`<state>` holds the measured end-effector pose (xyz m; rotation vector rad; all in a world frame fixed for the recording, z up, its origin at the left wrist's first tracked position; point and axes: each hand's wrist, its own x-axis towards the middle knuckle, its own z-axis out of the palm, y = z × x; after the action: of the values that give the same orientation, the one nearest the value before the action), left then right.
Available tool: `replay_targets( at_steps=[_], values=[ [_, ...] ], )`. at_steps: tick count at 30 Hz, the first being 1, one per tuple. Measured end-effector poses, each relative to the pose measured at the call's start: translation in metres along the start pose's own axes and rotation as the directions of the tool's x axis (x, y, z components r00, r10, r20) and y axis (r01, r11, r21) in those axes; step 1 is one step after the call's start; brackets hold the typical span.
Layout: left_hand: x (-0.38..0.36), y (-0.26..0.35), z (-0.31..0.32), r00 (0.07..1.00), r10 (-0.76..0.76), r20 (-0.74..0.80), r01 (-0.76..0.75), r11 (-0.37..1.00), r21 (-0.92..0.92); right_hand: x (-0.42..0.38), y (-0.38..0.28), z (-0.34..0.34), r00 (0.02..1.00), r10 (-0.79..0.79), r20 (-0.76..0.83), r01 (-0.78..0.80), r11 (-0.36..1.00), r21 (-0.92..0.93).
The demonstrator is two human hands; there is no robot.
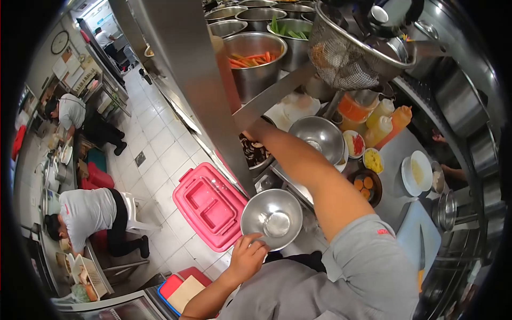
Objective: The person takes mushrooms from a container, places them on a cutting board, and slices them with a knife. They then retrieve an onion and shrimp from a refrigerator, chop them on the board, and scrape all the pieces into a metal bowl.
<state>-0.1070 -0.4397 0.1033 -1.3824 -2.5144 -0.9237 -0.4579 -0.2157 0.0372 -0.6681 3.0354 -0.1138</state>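
Observation:
My left hand [248, 258] grips the near rim of a metal mixing bowl [288, 210], fingers curled over its edge. The bowl's inside looks bare and shiny. My right arm stretches across to a container of dark sliced food, perhaps mushrooms [253, 154], behind the steel post. Only part of my right hand [257, 130] shows there, and its fingers are hidden, so whether it holds anything cannot be seen. A second metal bowl [318, 133] stands on the counter just beyond my right forearm.
A steel post [184, 69] and shelf bar [274, 96] cross close to my right arm. Overhead hangs a mesh strainer [341, 61]. Squeeze bottles [380, 129], a knife [422, 250] on a cutting board [410, 226] and a pink lidded bin [210, 205] are around. Two people bend over the left counter.

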Motion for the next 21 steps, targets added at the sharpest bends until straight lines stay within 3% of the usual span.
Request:
replay_targets(
  at_steps=[2,4,6,9,13,15,18,21],
  values=[
    [0.001,-0.001,0.0,1.0,0.001,-0.025,-0.001,1.0,-0.013,-0.007,0.007,-0.012,0.999,-0.035,-0.024,0.036,0.999,0.016],
    [0.0,-0.001,0.003,1.0,-0.003,-0.018,0.003,1.0,-0.027,-0.029,0.01,-0.055,0.972,-0.146,-0.182,0.187,0.954,0.233],
    [-0.001,0.0,0.009,1.0,-0.011,-0.021,0.01,0.999,-0.043,-0.037,0.007,-0.08,0.991,-0.079,-0.107,0.105,0.958,0.267],
    [0.0,-0.002,0.014,0.999,0.024,0.022,-0.022,0.997,-0.07,-0.059,0.004,-0.113,0.977,0.167,0.131,-0.213,0.786,0.581],
    [0.003,0.0,0.024,0.996,0.05,0.069,-0.04,0.989,-0.139,-0.08,-0.002,-0.147,0.973,0.187,0.138,-0.232,0.744,0.627],
    [0.006,0.001,0.028,0.995,0.061,0.079,-0.047,0.983,-0.178,-0.077,0.001,-0.152,0.968,0.213,0.131,-0.234,0.595,0.769],
    [0.006,0.001,0.029,0.995,0.055,0.083,-0.039,0.981,-0.188,-0.067,-0.001,-0.145,0.965,0.209,0.161,-0.249,0.522,0.816],
    [0.005,-0.004,0.027,0.988,0.075,0.136,-0.048,0.98,-0.191,-0.052,-0.002,-0.127,0.96,0.182,0.214,-0.281,0.571,0.772]
  ],
)
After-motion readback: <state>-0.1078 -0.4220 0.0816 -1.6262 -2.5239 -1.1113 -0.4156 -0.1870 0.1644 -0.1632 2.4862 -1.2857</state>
